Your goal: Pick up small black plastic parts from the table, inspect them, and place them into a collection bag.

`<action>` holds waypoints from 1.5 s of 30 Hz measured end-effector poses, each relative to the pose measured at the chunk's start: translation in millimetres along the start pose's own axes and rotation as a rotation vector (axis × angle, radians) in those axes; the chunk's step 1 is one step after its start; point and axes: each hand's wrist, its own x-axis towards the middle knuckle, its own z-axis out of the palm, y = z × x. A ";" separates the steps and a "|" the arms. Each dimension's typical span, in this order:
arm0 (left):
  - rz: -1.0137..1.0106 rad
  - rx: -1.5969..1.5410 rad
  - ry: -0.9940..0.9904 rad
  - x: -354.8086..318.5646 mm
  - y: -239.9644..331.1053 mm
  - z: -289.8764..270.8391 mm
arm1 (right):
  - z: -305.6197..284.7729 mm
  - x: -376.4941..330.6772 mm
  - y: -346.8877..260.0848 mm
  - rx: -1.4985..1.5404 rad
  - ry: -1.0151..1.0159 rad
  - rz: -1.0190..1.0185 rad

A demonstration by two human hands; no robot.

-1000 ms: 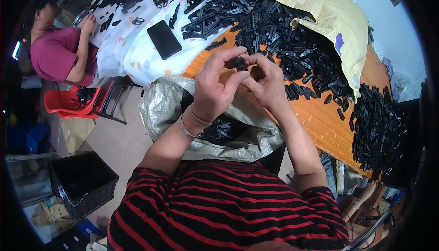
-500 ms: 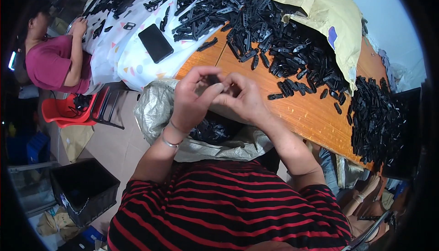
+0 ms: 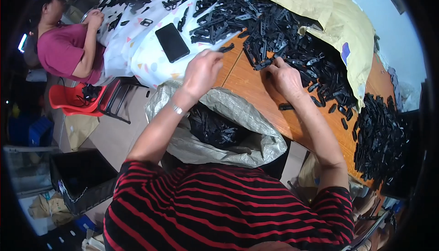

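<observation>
My left hand [image 3: 203,70] hovers over the near edge of the orange table [image 3: 249,84], fingers curled downward, just short of a lone black plastic piece [image 3: 227,48]. Whether it holds anything is hidden. My right hand [image 3: 286,75] lies on the table at the rim of a big heap of black plastic parts [image 3: 283,31], its fingertips pinching one black strip [image 3: 258,64]. Below my arms an open grey woven sack [image 3: 242,114] holds more black parts [image 3: 215,130].
A black phone [image 3: 172,42] lies on a white patterned cloth [image 3: 137,50] at the table's left. Yellow sacks [image 3: 352,36] back the heap, and another pile of parts [image 3: 382,136] sits far right. A person in a maroon shirt [image 3: 64,50] works at left by a red chair [image 3: 73,102]. A black crate [image 3: 80,178] stands on the floor.
My hands were together working a small black part over the sack. They have separated: the left moved toward the table edge, the right reached out to the heap.
</observation>
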 end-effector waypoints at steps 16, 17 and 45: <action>0.139 0.246 -0.113 21.9 -29.0 36.8 | -15.7 -7.4 -30.4 0.425 -0.220 0.448; 0.140 0.246 -0.112 20.1 -27.0 36.5 | -16.5 -8.0 -29.1 0.432 -0.199 0.440; -0.381 -1.181 -0.020 -10.8 44.7 29.7 | -50.8 13.8 -71.1 0.734 0.206 0.152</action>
